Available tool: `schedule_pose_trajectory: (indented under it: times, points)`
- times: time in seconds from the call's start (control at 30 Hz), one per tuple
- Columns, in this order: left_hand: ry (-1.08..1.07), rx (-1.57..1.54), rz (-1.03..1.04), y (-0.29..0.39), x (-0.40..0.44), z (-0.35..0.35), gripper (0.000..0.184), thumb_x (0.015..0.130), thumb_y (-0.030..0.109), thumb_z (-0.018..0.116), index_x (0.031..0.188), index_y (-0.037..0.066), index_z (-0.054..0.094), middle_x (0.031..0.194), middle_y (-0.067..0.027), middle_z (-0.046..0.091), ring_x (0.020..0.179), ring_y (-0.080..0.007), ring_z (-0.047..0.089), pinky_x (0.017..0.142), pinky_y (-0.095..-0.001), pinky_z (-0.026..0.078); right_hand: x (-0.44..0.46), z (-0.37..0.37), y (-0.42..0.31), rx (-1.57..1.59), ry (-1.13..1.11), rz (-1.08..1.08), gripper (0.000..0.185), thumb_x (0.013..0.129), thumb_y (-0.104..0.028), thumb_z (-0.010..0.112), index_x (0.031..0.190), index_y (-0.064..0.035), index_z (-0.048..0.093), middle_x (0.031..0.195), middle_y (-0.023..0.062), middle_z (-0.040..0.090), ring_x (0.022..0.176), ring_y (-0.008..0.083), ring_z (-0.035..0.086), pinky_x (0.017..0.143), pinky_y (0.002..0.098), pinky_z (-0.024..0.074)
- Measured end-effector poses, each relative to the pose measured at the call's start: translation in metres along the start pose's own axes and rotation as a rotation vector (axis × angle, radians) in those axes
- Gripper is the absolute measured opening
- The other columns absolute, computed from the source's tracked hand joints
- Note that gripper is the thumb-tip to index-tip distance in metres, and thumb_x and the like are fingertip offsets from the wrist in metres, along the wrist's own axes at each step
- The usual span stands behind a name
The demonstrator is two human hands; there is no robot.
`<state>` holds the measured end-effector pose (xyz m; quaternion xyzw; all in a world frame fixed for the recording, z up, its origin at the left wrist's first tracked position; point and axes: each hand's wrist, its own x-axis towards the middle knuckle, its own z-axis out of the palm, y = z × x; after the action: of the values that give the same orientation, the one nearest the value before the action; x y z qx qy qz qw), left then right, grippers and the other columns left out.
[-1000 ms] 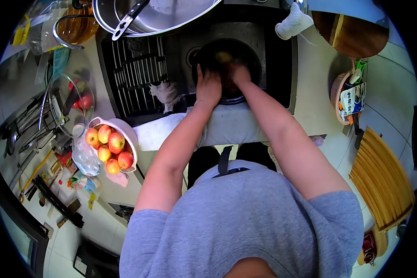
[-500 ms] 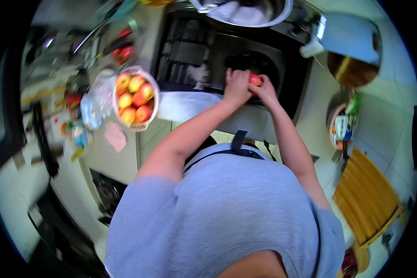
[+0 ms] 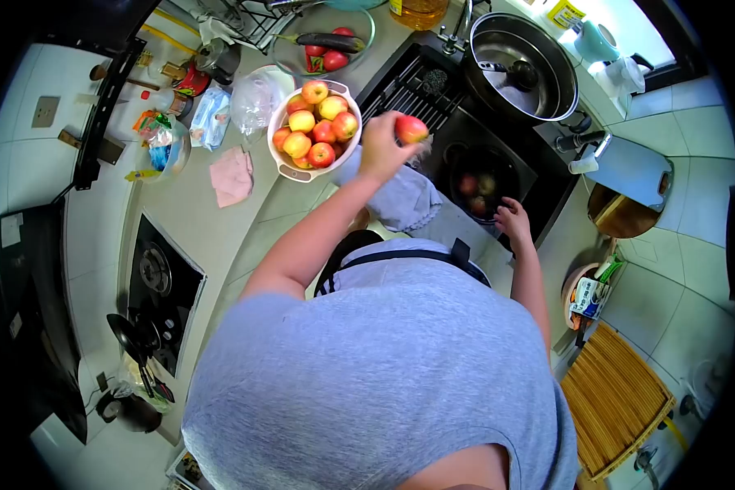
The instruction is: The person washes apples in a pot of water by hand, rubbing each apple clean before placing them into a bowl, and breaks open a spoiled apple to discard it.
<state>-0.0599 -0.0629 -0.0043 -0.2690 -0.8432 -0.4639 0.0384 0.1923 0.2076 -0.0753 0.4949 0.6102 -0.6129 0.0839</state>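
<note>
the left hand (image 3: 383, 149) is hugging an apple (image 3: 412, 129) right of the basket (image 3: 284, 169); the right hand (image 3: 512, 220) is hanging half open, empty, by the dark bowl (image 3: 503, 165).

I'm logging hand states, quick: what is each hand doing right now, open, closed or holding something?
Left hand: closed, holding an apple.
Right hand: open, fingers loosely bent, nothing seen in it, near the dark bowl.
</note>
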Motion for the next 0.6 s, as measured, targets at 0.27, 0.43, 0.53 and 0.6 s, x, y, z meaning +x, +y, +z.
schedule_pose_trajectory:
  times: [0.27, 0.43, 0.53, 0.6]
  points:
    - [0.374, -0.017, -0.433, -0.097, 0.010, -0.120, 0.058, 0.071, 0.035, 0.088, 0.108, -0.002, 0.064, 0.104, -0.0187, 0.070, 0.095, -0.0284, 0.069, 0.086, -0.0378, 0.054, -0.009, 0.010, 0.003, 0.084, 0.015, 0.010, 0.047, 0.091, -0.015, 0.065, 0.136, -0.0092, 0.055, 0.110, 0.0071, 0.064, 0.088, 0.0163, 0.066, 0.072, 0.0290, 0.0545]
    - [0.496, 0.156, -0.597, -0.150, 0.017, -0.156, 0.059, 0.074, 0.044, 0.085, 0.107, -0.001, 0.065, 0.102, -0.0208, 0.071, 0.094, -0.0332, 0.069, 0.086, -0.0416, 0.053, -0.014, 0.008, -0.001, 0.066, 0.018, -0.015, 0.043, 0.093, -0.014, 0.062, 0.136, -0.0077, 0.055, 0.111, 0.0079, 0.066, 0.090, 0.0172, 0.068, 0.073, 0.0280, 0.0546]
    - [0.369, 0.276, -0.699, -0.163, 0.022, -0.160, 0.061, 0.077, 0.052, 0.078, 0.108, 0.000, 0.066, 0.103, -0.0206, 0.071, 0.094, -0.0359, 0.068, 0.086, -0.0440, 0.053, -0.022, 0.011, -0.005, 0.082, -0.020, -0.007, 0.041, 0.095, -0.014, 0.060, 0.135, -0.0065, 0.055, 0.113, 0.0091, 0.068, 0.093, 0.0169, 0.069, 0.075, 0.0272, 0.0548]
    - [0.253, 0.347, -0.742, -0.168, 0.026, -0.161, 0.063, 0.080, 0.056, 0.073, 0.110, 0.001, 0.067, 0.103, -0.0200, 0.071, 0.095, -0.0369, 0.068, 0.086, -0.0451, 0.052, -0.028, 0.015, -0.007, 0.085, -0.033, -0.005, 0.040, 0.095, -0.015, 0.059, 0.134, -0.0061, 0.055, 0.114, 0.0095, 0.069, 0.093, 0.0166, 0.069, 0.076, 0.0268, 0.0548]
